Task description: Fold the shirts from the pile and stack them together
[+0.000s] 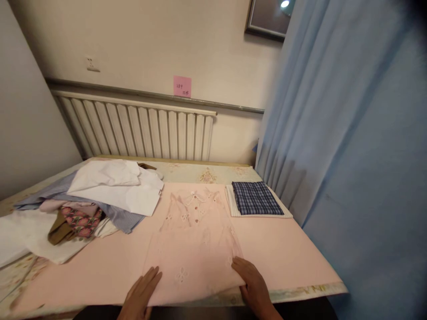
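A pale pink sheer dress (200, 249) lies spread out in front of me, with small buttons down its upper front and flower embroidery. My left hand (142, 291) rests at its lower left edge, fingers stretched out flat together. At the lower right corner, my right hand (251, 282) has its fingers over the fabric and its thumb by the hem, gripping the edge. Beneath the dress is a pink cloth (276, 249) of nearly the same colour.
Left of the dress is a loose heap of clothes (113, 189). Right of it, a folded navy plaid cloth (256, 198) sits on a folded cream cloth (287, 214). A blue curtain (333, 133) hangs along the right side. A radiator (150, 129) stands behind the table.
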Demonstrator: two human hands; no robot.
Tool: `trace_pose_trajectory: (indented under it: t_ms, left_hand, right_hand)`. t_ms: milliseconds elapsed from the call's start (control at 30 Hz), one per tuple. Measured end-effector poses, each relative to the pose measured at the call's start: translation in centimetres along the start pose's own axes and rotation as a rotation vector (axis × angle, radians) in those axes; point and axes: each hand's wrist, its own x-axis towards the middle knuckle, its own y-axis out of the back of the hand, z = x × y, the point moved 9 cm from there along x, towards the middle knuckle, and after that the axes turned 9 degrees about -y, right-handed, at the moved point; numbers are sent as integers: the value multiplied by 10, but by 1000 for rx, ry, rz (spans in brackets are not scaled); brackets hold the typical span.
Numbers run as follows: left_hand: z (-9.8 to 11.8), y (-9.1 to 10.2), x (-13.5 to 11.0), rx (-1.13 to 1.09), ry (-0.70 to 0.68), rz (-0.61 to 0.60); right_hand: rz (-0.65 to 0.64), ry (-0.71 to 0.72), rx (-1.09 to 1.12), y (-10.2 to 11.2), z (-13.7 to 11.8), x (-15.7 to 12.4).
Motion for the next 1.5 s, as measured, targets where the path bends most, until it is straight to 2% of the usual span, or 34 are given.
trace_pose_trajectory:
  t_ms: [633, 1300, 1500]
  left_hand:
    - [0, -1, 0, 10, -25, 0]
    - [1, -2, -1, 2, -18, -28]
    - [-4, 0, -1, -63, -28, 27]
  right_hand:
    - [32, 23, 13, 8, -6, 2]
    - [-8, 0, -3, -1, 2, -2]
    - [26, 0, 46, 5, 0, 3]
